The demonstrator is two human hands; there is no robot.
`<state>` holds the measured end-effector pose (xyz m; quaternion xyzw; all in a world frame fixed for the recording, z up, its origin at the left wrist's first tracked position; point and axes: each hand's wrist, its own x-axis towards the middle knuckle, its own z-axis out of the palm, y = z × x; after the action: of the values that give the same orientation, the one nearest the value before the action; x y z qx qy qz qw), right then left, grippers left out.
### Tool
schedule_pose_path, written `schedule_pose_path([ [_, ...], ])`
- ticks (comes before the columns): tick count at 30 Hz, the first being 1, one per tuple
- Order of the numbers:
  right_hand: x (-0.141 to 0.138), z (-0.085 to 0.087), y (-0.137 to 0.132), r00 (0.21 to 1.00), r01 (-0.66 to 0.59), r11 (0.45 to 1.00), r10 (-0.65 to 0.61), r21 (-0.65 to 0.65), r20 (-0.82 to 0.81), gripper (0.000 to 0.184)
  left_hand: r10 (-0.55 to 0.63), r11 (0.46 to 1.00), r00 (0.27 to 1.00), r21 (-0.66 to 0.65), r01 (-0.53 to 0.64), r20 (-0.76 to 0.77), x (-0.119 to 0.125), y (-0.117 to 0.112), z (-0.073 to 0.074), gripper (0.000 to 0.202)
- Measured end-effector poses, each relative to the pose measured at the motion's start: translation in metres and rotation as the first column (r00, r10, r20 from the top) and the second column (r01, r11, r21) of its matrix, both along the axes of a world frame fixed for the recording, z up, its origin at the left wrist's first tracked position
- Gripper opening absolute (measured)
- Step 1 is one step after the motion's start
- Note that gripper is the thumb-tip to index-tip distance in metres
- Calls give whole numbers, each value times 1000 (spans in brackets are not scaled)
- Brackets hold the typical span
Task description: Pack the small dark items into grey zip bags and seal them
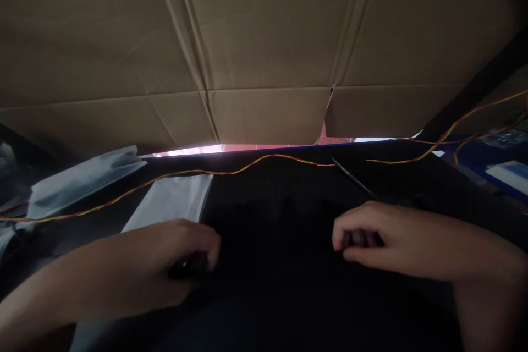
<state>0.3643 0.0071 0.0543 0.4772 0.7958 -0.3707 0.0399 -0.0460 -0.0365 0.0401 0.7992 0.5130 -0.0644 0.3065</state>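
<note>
My left hand (pixel 165 264) is loosely closed over the dark tabletop, its fingers curled down. In the shadow under them is a small glint I cannot make out. Just beyond that hand lies a flat white packet (pixel 171 201), partly covered by it. My right hand (pixel 371 239) hovers or rests at the right with fingers bent towards the thumb. Nothing shows in the gap between them. A thin dark flat panel, perhaps a tablet (pixel 383 173), lies behind the right hand, its edge catching light.
A twisted red and yellow wire (pixel 264 158) runs across the dark table (pixel 264 220). At the left lies a pale plastic bag (pixel 86 181). Cardboard (pixel 264 38) forms a wall behind. On the right, a white and blue packet (pixel 509 175) sits on a blue surface.
</note>
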Motion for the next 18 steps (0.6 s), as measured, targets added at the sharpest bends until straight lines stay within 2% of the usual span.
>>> schedule_pose_path([
  [2,0,-4,9,999,25,995,-23,96,-24,14,-10,998,998,59,6,65,1,11,8,37],
  [5,-6,-15,18,998,62,960,-56,273,-30,10,-68,971,990,234,38,120,13,25,10,40],
  [7,-11,-23,21,998,62,946,-61,319,-15,9,-124,929,986,361,75,115,22,31,6,38],
  [10,-12,-28,24,997,71,940,-73,333,-8,4,-208,895,975,419,156,81,34,34,-3,30],
  [12,-4,-27,27,991,132,920,-133,370,-24,17,-252,882,966,426,202,63,40,36,-6,24],
  [15,18,-25,29,958,266,865,-287,426,-16,44,-275,849,959,485,210,66,45,38,-7,18],
  [16,27,-25,29,949,281,862,-315,423,11,54,-276,843,958,499,203,76,46,39,-7,18],
  [18,41,-25,27,950,245,894,-299,375,92,72,-290,840,952,502,206,95,49,40,-9,17],
])
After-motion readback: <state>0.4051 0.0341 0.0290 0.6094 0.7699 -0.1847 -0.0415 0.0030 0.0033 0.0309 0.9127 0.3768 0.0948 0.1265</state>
